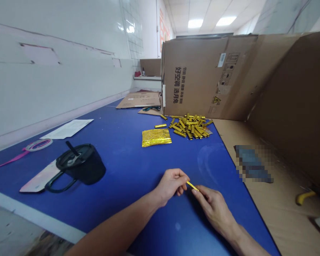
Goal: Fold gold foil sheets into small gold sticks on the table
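Low over the blue table (128, 156), my left hand (171, 185) and my right hand (213, 206) meet near its front edge. Both pinch the ends of a thin gold foil stick (192, 186), the left hand at its left end and the right hand at its right end. Farther back lies a flat stack of gold foil sheets (156, 137). Beyond it is a pile of several rolled gold foil tubes (191, 126), and one loose gold tube (160, 126) lies beside the stack.
A black lidded cup (81, 165) with a straw and handle stands left on a card. Pink tape roll (38, 144) and paper (68, 128) lie far left. Big cardboard panels (200, 78) wall the back and right; a yellow object (304, 197) lies on cardboard at right.
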{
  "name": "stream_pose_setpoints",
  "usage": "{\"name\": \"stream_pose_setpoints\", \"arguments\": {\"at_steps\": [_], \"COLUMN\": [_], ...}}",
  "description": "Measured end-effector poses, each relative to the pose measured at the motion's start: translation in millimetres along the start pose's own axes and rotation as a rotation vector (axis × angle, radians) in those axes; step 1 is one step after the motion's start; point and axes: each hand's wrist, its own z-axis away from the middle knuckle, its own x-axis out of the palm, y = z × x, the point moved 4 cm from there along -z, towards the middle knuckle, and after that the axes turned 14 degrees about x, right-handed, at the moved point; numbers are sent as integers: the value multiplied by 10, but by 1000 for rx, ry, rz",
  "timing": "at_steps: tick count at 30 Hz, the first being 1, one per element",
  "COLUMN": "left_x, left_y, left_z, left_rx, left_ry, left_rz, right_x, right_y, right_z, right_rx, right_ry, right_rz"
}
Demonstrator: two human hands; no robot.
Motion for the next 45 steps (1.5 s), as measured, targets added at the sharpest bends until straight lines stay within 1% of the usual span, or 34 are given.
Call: {"name": "stream_pose_setpoints", "arguments": {"at_steps": [3,6,8,11,13,16,18,20,24,26,29,32,34,36,38,40,42,43,45], "left_x": [1,15,22,35,59,108,117,95,-3,-36,-53,-64,-82,-94,-82,-36,30,61,101], "left_y": [11,9,-14,-48,-64,-90,-97,-87,-31,-12,0,-20,-33,-26,-12,-8,-23,-39,-80], "left_z": [-11,-14,-10,-2,10,39,49,39,-18,-38,-47,-54,-66,-79,-73,-41,10,36,73], "left_rx": [61,125,117,96,94,76,69,83,138,139,120,49,8,29,92,162,207,208,168], "left_ry": [2,-5,-2,-10,-44,-114,-129,-112,-23,5,-7,-48,-54,-48,-51,-81,-125,-144,-163], "left_rz": [-4,12,23,-12,-46,-71,-82,-99,-125,-129,-139,-130,-122,-122,-139,-178,-229,-247,-266], "right_x": [11,11,-1,-13,-3,29,39,34,11,3,-5,-26,-43,-53,-61,-65,-50,-40,-25], "right_y": [19,58,65,55,49,30,19,25,62,73,89,102,94,72,50,34,18,12,6], "right_z": [-23,-52,-57,-42,-28,-13,-10,-14,-36,-43,-39,-30,-25,-23,-24,-25,-22,-19,-13], "right_rx": [73,127,105,59,54,25,-2,0,32,15,-38,-66,-70,-65,-34,1,-6,-22,-57], "right_ry": [-94,-113,-80,-35,-45,-93,-100,-89,-69,-47,24,117,144,114,71,38,-1,-20,-30], "right_rz": [-94,-170,-172,-115,-58,19,46,51,57,98,245,428,478,437,337,239,172,151,128]}}
